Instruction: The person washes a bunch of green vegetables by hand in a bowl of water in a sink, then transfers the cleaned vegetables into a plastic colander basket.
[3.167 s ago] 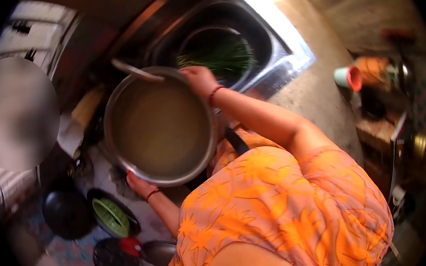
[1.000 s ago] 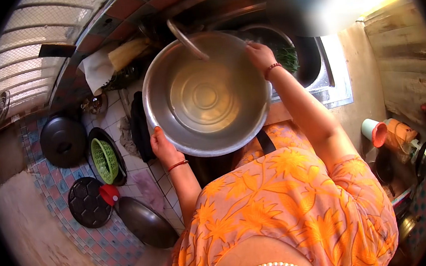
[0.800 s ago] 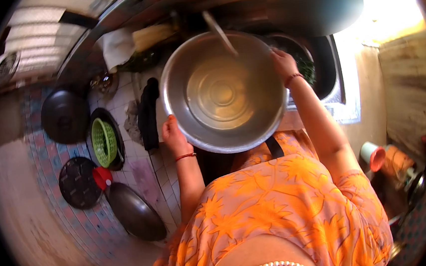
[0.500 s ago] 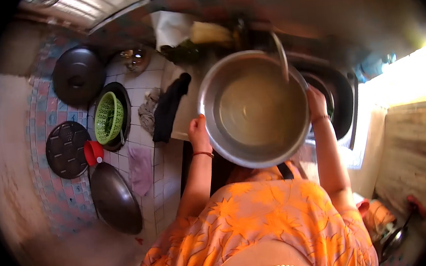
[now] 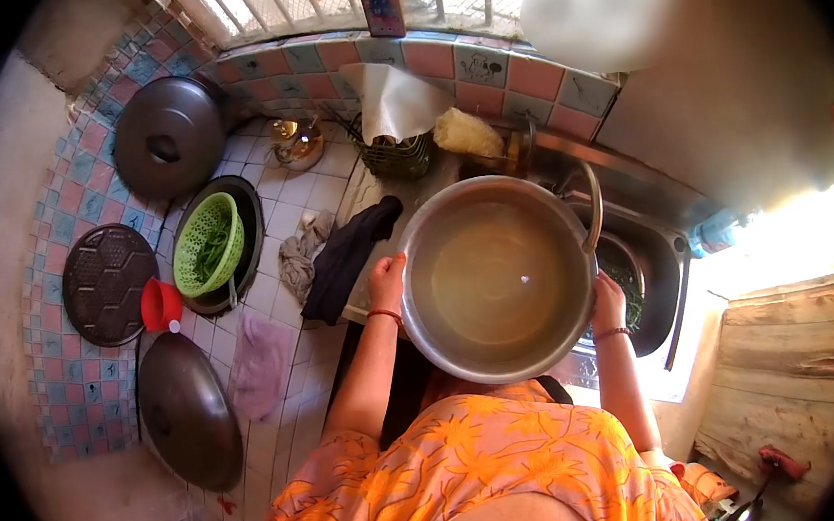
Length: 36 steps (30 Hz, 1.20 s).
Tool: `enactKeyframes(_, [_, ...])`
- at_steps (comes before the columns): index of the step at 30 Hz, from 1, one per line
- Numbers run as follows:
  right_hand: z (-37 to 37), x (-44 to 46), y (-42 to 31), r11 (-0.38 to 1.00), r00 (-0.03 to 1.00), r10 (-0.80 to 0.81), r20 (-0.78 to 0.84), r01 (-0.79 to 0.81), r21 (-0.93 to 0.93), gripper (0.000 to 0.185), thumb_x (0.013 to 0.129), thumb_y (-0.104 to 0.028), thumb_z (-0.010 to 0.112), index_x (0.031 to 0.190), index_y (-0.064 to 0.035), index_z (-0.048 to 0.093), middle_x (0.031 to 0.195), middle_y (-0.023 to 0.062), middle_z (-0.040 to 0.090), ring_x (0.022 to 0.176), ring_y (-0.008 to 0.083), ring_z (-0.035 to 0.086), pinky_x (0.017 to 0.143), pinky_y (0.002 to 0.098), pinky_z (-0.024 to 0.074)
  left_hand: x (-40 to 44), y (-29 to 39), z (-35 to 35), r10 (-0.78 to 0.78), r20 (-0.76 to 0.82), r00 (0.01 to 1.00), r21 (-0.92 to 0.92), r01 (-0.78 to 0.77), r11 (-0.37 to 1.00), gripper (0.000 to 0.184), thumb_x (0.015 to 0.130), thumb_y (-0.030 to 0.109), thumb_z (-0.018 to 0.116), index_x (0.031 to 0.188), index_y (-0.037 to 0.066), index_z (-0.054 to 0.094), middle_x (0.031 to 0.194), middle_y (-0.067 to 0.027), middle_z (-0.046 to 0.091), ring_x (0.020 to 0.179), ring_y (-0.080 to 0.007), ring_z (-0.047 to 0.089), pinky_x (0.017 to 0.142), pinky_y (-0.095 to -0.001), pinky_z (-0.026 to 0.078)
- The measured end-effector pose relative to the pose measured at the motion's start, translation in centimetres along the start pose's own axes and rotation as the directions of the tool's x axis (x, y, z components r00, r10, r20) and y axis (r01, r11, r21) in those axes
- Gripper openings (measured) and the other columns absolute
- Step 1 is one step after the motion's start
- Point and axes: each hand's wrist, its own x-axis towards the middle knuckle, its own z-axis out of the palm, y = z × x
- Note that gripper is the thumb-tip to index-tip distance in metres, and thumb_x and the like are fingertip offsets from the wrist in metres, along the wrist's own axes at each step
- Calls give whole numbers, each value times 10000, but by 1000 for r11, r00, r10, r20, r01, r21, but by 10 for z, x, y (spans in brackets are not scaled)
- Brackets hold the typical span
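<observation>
A wide metal basin with cloudy liquid in it is held up in front of my body. My left hand grips its left rim, fingers closed on the edge. On the opposite side, my right hand is closed round the rim. The curved faucet reaches over the basin's upper right edge. Behind the basin's right side is the sink, where a bowl of green leafy stalks partly shows.
On the tiled counter at left are a green colander in a dark pan, a dark lid, a red object, a large wok-like lid, a pink cloth and a dark cloth. A white cover lies near the window.
The view has turned, so the left counter and window show more fully. The basin, held by both hands throughout, now appears lower and farther right, partly uncovering the sink's right side.
</observation>
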Motion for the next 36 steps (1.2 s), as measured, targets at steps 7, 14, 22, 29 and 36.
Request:
enactKeyframes(7, [9, -25, -12, 992, 992, 121, -20, -122, -39, 388, 840, -123, 524, 1198, 17, 566, 900, 58, 645, 684, 105, 600, 566, 237, 489, 39, -12, -7, 64, 79, 995, 31, -67, 997, 392, 837, 266, 652, 584, 52, 443, 549, 47, 405, 543, -61, 345, 483, -273, 304])
enactKeyframes(14, [13, -48, -21, 988, 985, 153, 80, -151, -24, 322, 887, -176, 521, 1181, -66, 596, 880, 1, 631, 774, 90, 594, 671, 275, 511, 48, 2, -19, -119, 205, 972, -49, 131, 990, 197, 863, 241, 630, 848, 46, 612, 788, -17, 592, 699, -140, 534, 656, -303, 454])
enactKeyframes(22, [-77, 34, 42, 366, 887, -216, 408, 461, -809, 287, 862, -124, 511, 1118, -139, 639, 1018, 100, 663, 895, 254, 638, 781, 341, 512, -5, 56, 2, 406, -61, 912, 310, -369, 876, 326, 881, 158, 596, 1155, -10, 544, 976, -74, 609, 907, -161, 566, 814, -262, 447])
enactKeyframes(29, [-113, 127, 89, -200, 772, -61, 633, 612, -765, 520, 835, -257, 548, 1333, -330, 418, 1428, 30, 350, 1344, 305, 262, 1067, 579, 205, -198, 120, 140, 521, 439, 732, -184, -494, 850, 103, 888, 74, 561, 960, 3, 581, 866, -83, 605, 791, -137, 559, 708, -253, 464])
enactKeyframes(36, [-130, 151, 141, -330, 759, 68, 647, 629, -704, 559, 846, -318, 541, 1376, -346, 364, 1463, 25, 305, 1348, 333, 254, 1053, 619, 203, -233, -46, 283, -176, 749, 639, -79, 350, 934, 260, 910, 69, 539, 1161, 7, 508, 1021, -61, 575, 900, -111, 555, 785, -226, 457])
